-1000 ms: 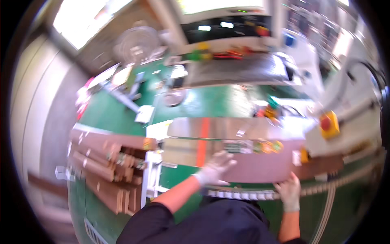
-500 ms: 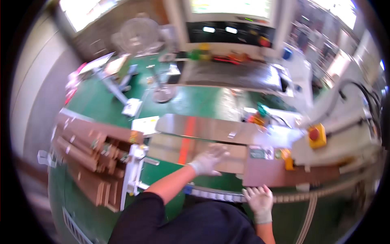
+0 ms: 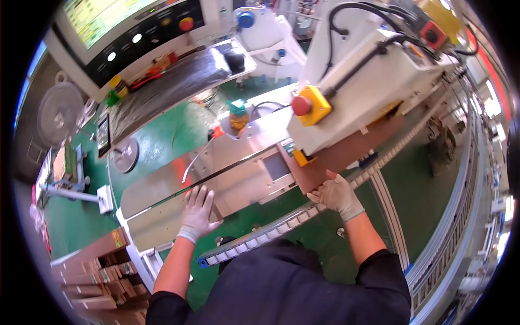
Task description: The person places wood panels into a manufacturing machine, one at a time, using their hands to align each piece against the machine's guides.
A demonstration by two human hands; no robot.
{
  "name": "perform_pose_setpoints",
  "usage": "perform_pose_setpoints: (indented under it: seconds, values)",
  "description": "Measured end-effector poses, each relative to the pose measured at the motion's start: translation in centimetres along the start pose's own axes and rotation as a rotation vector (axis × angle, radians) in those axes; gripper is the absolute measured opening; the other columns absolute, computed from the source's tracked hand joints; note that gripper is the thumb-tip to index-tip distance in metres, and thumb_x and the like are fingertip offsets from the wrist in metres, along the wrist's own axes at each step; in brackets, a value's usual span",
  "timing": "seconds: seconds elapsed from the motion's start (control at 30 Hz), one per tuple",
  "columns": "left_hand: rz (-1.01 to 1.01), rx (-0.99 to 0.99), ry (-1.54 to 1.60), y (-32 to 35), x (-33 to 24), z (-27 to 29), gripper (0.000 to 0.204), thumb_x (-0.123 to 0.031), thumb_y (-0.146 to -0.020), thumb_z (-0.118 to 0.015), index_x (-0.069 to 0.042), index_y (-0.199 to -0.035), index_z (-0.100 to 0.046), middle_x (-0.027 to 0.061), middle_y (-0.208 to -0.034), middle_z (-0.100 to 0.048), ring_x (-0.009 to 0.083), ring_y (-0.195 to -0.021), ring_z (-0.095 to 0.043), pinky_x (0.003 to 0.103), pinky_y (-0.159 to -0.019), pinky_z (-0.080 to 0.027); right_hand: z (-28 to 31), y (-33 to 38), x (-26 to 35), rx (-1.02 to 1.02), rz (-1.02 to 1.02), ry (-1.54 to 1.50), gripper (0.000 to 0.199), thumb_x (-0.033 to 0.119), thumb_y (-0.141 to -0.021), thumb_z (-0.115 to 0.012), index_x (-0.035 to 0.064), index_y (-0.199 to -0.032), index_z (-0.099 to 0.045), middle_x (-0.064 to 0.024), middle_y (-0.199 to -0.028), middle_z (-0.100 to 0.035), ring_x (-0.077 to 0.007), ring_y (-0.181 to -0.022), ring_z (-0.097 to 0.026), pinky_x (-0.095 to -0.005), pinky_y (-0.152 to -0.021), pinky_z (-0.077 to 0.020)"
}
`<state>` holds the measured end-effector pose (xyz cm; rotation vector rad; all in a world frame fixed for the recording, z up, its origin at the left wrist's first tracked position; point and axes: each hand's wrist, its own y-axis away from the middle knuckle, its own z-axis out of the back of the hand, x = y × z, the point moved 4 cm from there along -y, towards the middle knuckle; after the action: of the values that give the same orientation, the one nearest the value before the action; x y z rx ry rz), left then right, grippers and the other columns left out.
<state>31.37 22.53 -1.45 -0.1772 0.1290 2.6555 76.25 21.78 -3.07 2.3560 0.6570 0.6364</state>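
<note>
My left hand [image 3: 200, 214], in a pale glove, lies with its fingers stretched out at the near edge of the machine's metal bed [image 3: 238, 189]. A flat brown board [image 3: 325, 165] rests at the bed's right end and runs on under the white machine head [image 3: 352, 103]. At its near corner, my gloved right hand [image 3: 337, 196] has its fingers curled in against the board's edge, with the thumb on the upper side. Part of the board is hidden beneath the head.
A yellow box with a red stop button [image 3: 310, 105] juts from the head. A roller rail [image 3: 287, 223] runs along the bed's near side. Brown boards [image 3: 97, 281] are stacked at lower left. An orange-filled bottle [image 3: 237, 116] stands behind the bed.
The view has swung to the right. My right hand has gone from open beside the board to closed at its near edge. My left hand has come back to the bed's near edge.
</note>
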Motion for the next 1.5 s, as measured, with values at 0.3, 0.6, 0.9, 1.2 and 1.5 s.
perform_pose_setpoints:
  seconds: [0.3,0.6,0.9,1.2,1.5]
  values:
    - [-0.005,-0.038,-0.043,1.2,0.1,-2.6,0.105,-0.047,-0.064,-0.087,-0.003,-0.148,-0.041,0.0244,-0.158,-0.037,0.0441,-0.152,-0.027,0.057,-0.126,-0.017,5.0,-3.0,-3.9,-0.092,0.683,0.013,0.031,0.03,-0.107,-0.049,0.0057,-0.126,-0.053,-0.0084,-0.113,-0.057,-0.0261,-0.102,-0.062,-0.0501,-0.1,-0.0546]
    - [0.127,-0.069,-0.02,3.0,-0.6,-3.6,0.1,-0.043,-0.073,-0.081,-0.004,-0.154,-0.037,0.022,-0.166,-0.029,0.0418,-0.156,-0.021,0.053,-0.129,-0.013,-6.5,2.1,-19.8,0.045,1.113,1.746,0.026,0.029,-0.097,-0.066,0.0089,-0.112,-0.072,-0.0126,-0.104,-0.071,-0.0287,-0.106,-0.068,-0.0423,-0.108,-0.0471]
    - [0.302,-0.35,0.304,27.8,-1.4,-3.1,0.043,-0.033,-0.091,-0.069,-0.006,-0.125,-0.068,0.0178,-0.132,-0.067,0.0388,-0.13,-0.058,0.052,-0.115,-0.041,-10.5,1.5,-25.3,-0.052,1.386,2.128,0.013,0.019,-0.075,-0.067,0.016,-0.063,-0.066,-0.0099,-0.063,-0.063,-0.0342,-0.062,-0.062,-0.0526,-0.062,-0.0496]
    - [1.914,-1.137,1.18,71.3,-3.3,-29.1,0.048,-0.044,-0.102,-0.048,-0.004,-0.086,-0.068,0.0156,-0.084,-0.071,0.0321,-0.077,-0.066,0.045,-0.072,-0.049,-6.1,-1.2,-26.8,-0.071,1.301,2.204,0.043,0.038,-0.107,-0.051,0.0023,-0.102,-0.075,-0.0202,-0.088,-0.071,-0.0402,-0.084,-0.066,-0.0505,-0.076,-0.0507]
    - [1.568,-2.273,0.874,88.5,6.4,-18.0,0.043,-0.045,-0.103,-0.059,-0.01,-0.079,-0.056,0.0014,-0.068,-0.053,0.0136,-0.059,-0.051,0.032,-0.057,-0.04,-11.4,-2.0,-38.6,0.039,1.325,2.39,0.041,0.035,-0.107,-0.049,0.0035,-0.109,-0.075,-0.0175,-0.102,-0.075,-0.0381,-0.095,-0.068,-0.0473,-0.091,-0.0499]
